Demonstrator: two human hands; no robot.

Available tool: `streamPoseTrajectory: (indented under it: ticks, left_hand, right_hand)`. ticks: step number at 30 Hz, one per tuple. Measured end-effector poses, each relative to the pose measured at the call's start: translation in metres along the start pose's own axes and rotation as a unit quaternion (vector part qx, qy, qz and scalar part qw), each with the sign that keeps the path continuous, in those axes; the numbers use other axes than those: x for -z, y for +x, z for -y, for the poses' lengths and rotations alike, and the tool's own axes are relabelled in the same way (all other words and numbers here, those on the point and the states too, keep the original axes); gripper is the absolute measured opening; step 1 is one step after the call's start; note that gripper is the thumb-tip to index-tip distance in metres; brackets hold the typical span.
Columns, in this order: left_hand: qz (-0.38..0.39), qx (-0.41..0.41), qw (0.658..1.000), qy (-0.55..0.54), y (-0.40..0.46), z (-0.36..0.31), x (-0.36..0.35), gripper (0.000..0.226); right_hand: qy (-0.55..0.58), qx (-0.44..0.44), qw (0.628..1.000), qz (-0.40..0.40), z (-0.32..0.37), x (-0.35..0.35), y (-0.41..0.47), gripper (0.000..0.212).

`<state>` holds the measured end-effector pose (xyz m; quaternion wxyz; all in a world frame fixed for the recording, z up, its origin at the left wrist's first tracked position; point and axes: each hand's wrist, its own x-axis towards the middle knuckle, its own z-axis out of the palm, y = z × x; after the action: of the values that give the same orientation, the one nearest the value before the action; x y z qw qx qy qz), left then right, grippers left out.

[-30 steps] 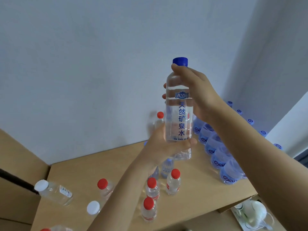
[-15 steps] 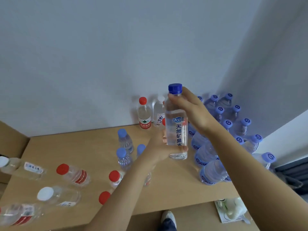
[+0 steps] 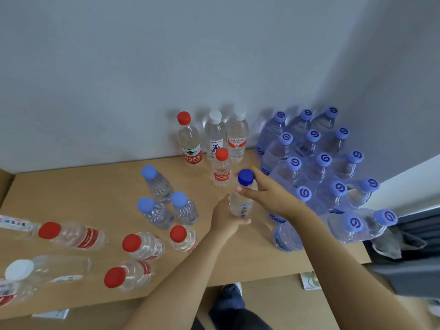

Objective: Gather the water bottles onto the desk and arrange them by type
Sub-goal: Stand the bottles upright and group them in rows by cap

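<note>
On the desk (image 3: 100, 194), the packed bottles (image 3: 316, 163) stand right, loose bottles (image 3: 142, 246) left.

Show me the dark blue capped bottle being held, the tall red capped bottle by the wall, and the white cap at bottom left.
dark blue capped bottle (image 3: 246, 177), head view, its cap
tall red capped bottle (image 3: 190, 148), head view, its body
white cap (image 3: 19, 270), head view, cap top

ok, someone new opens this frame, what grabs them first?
Probably the dark-blue-capped bottle at centre, held upright over the desk, left hand round its lower body, right hand at its neck. Next, the big block of pale-blue-capped bottles packed into the right corner. Then the red-capped bottles at front left.
</note>
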<state>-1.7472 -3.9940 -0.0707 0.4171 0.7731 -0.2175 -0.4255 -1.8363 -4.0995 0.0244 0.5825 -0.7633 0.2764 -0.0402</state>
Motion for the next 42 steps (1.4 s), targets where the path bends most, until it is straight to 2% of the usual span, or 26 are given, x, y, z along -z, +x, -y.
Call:
streamPoseTrajectory:
  ticks: [9, 13, 15, 18, 20, 23, 27, 30, 34, 37, 42]
  left_hand:
    - [-0.054, -0.030, 0.998, 0.030, 0.026, -0.006, -0.017, 0.047]
    - [-0.055, -0.033, 0.998, 0.021, 0.025, -0.005, -0.017, 0.042]
    - [-0.044, -0.026, 0.999, 0.011, 0.024, -0.007, -0.016, 0.045]
    - [-0.017, -0.012, 1.000, 0.020, 0.020, -0.011, -0.012, 0.051]
    - [-0.015, 0.001, 0.999, 0.032, 0.015, -0.018, -0.005, 0.051]
    - [-0.021, 0.018, 0.999, 0.025, 0.004, -0.032, 0.014, 0.045]
    - [-0.076, -0.044, 0.996, -0.018, -0.015, -0.052, 0.050, 0.033]
    - [-0.114, -0.053, 0.990, -0.069, -0.024, -0.063, 0.083, 0.032]
    - [-0.150, -0.049, 0.983, -0.096, -0.035, -0.066, 0.121, 0.036]
    - [-0.173, -0.051, 0.976, -0.119, -0.046, -0.065, 0.145, 0.030]
    - [-0.197, -0.042, 0.969, -0.141, -0.063, -0.055, 0.174, 0.031]
  right_hand:
    - [-0.034, 0.018, 0.999, -0.030, -0.010, 0.008, 0.009, 0.029]
    - [-0.057, 0.010, 0.998, -0.029, -0.011, 0.011, 0.013, 0.032]
    - [-0.074, -0.005, 0.997, -0.011, -0.009, 0.013, 0.017, 0.038]
    - [-0.089, -0.016, 0.996, 0.023, 0.003, 0.017, 0.025, 0.058]
    - [-0.097, -0.006, 0.995, 0.010, 0.015, 0.018, 0.035, 0.064]
    - [-0.111, -0.005, 0.994, -0.023, 0.032, 0.018, 0.058, 0.060]
    - [-0.174, -0.017, 0.984, -0.030, 0.047, 0.011, 0.090, 0.061]
    - [-0.233, -0.066, 0.970, 0.009, 0.056, -0.001, 0.108, 0.063]
    - [-0.353, -0.122, 0.926, 0.061, 0.059, -0.021, 0.122, 0.063]
    - [-0.360, -0.126, 0.924, 0.014, 0.053, -0.033, 0.127, 0.059]
    - [-0.301, -0.122, 0.944, -0.055, 0.057, -0.042, 0.127, 0.042]
